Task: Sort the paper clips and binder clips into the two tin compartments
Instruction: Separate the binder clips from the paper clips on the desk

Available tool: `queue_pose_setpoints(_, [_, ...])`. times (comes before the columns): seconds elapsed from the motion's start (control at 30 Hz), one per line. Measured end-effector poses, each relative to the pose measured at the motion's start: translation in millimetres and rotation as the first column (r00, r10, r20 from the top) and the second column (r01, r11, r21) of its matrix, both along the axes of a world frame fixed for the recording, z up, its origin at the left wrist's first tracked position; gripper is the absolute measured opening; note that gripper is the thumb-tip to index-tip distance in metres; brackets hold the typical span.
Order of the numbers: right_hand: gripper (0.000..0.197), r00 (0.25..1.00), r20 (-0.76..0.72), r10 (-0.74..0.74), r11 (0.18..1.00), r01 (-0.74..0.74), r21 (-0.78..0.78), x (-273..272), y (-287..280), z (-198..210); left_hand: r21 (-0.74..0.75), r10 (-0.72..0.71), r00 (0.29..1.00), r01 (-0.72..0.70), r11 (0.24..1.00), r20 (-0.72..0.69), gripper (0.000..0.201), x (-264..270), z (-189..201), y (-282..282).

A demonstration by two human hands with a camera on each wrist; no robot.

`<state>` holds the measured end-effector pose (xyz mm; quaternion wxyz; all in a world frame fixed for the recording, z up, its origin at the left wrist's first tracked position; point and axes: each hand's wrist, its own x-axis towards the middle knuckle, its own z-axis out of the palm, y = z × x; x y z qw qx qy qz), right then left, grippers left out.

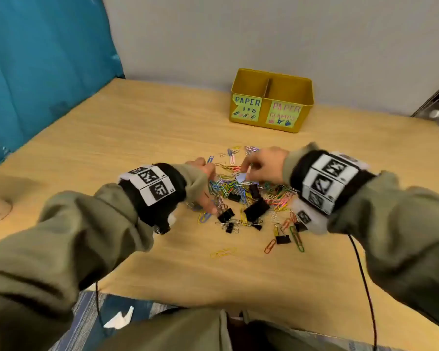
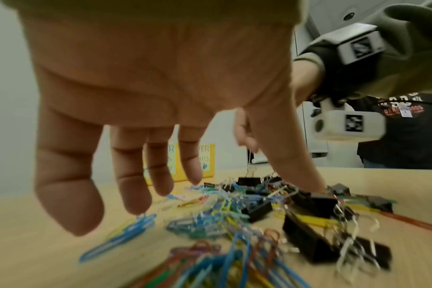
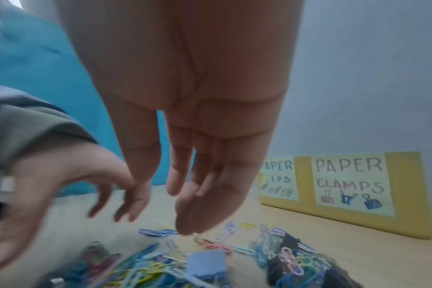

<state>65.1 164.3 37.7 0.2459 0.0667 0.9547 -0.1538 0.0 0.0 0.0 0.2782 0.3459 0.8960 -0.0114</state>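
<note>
A heap of coloured paper clips point(image 1: 228, 188) mixed with black binder clips point(image 1: 256, 209) lies mid-table. A light blue binder clip point(image 3: 207, 261) sits in the heap under my right hand point(image 1: 247, 171). That hand hovers over the heap's far side with straight fingers point(image 3: 192, 210) and holds nothing. My left hand point(image 1: 211, 191) is spread over the heap's left side, its thumb point(image 2: 306, 175) reaching down among the binder clips point(image 2: 316, 202). The yellow tin point(image 1: 302, 102) stands behind the heap, its left compartment labelled for paper clips and its right for paper clamps.
The wooden table point(image 1: 112, 148) meets a teal curtain point(image 1: 36, 72) on the left and a grey wall behind. Stray clips point(image 1: 222, 252) lie nearer me. Another person in a black T-shirt point(image 2: 407, 126) stands beyond the table.
</note>
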Motion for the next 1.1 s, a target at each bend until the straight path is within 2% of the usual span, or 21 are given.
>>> queue_pose_setpoints(0.1, [0.029, 0.991, -0.033, -0.132, 0.991, 0.132, -0.01, -36.9, 14.7, -14.8, -0.13, 0.008, 0.998, -0.001, 0.991, 0.054, 0.081, -0.9, -12.5, 2.8])
queue_pose_setpoints(0.2, [0.037, 0.988, -0.023, -0.151, 0.984, 0.153, 0.093, -65.4, 26.5, -24.7, -0.141, 0.065, 0.989, -0.046, 0.989, 0.134, 0.08, -9.9, -20.3, 5.6])
queue_pose_setpoints(0.27, [0.044, 0.99, -0.027, -0.136, 0.973, 0.139, 0.185, -80.1, 33.2, -35.0, -0.091, 0.107, 0.977, -0.091, 0.992, 0.182, 0.07, -22.4, -21.5, 10.0])
queue_pose_setpoints(0.33, [0.05, 0.991, 0.004, -0.13, 0.959, 0.125, 0.254, -90.3, 31.4, -43.9, -0.036, 0.114, 0.981, -0.11, 0.993, 0.16, 0.047, -32.7, -25.0, 15.3])
queue_pose_setpoints(0.4, [0.05, 0.992, 0.032, -0.12, 0.959, 0.108, 0.263, -98.3, 23.1, -54.7, 0.035, 0.15, 0.976, -0.158, 0.987, 0.16, 0.036, -41.9, -28.1, 21.6])
queue_pose_setpoints(0.47, [0.042, 0.997, 0.025, -0.079, 0.969, 0.071, 0.236, -101.1, 11.5, -63.9, 0.095, 0.184, 0.969, -0.201, 0.975, 0.163, 0.035, -51.6, -28.4, 26.5])
queue_pose_setpoints(0.53, [0.036, 0.999, 0.037, -0.004, 0.985, -0.003, 0.174, -101.7, 4.1, -68.6, 0.127, 0.198, 0.972, -0.213, 0.969, 0.124, 0.04, -61.0, -28.6, 24.9])
queue_pose_setpoints(0.63, [0.037, 0.996, 0.067, 0.05, 0.99, -0.059, 0.129, -100.9, 4.3, -61.7, 0.135, 0.244, 0.969, -0.248, 0.959, 0.045, 0.071, -64.3, -29.5, 13.4])
queue_pose_setpoints(0.67, [0.042, 0.998, 0.046, 0.047, 0.991, -0.052, 0.124, -100.4, 4.3, -59.0, 0.116, 0.244, 0.97, -0.243, 0.963, 0.006, 0.082, -63.3, -30.3, 11.2])
queue_pose_setpoints(0.73, [0.064, 0.997, 0.049, 0.056, 0.984, -0.064, 0.168, -98.5, -0.7, -54.7, 0.04, 0.221, 0.974, -0.219, 0.975, -0.045, 0.095, -59.4, -32.0, 11.6])
queue_pose_setpoints(0.8, [0.083, 0.99, 0.094, 0.105, 0.962, -0.125, 0.241, -97.0, -11.6, -58.0, 0.002, 0.219, 0.975, -0.219, 0.976, -0.042, 0.093, -56.7, -35.6, 16.1])
queue_pose_setpoints(0.83, [0.085, 0.986, 0.095, 0.134, 0.954, -0.154, 0.258, -96.6, -16.9, -60.4, 0.003, 0.232, 0.972, -0.232, 0.973, -0.015, 0.088, -56.3, -36.4, 18.4])
queue_pose_setpoints(0.87, [0.08, 0.984, 0.082, 0.161, 0.952, -0.177, 0.25, -97.2, -21.2, -62.0, 0.013, 0.251, 0.968, -0.251, 0.968, 0.024, 0.08, -57.3, -36.5, 20.6])
queue_pose_setpoints(0.97, [0.051, 0.978, 0.065, 0.197, 0.963, -0.205, 0.173, -102.3, -23.3, -62.6, 0.02, 0.26, 0.96, -0.263, 0.965, 0.101, 0.053, -60.2, -32.8, 26.1])
queue_pose_setpoints(1.1, [0.037, 0.987, 0.041, 0.152, 0.978, -0.156, 0.136, -102.6, -14.6, -59.4, 0.018, 0.25, 0.962, -0.254, 0.967, 0.106, 0.039, -62.8, -34.8, 31.7])
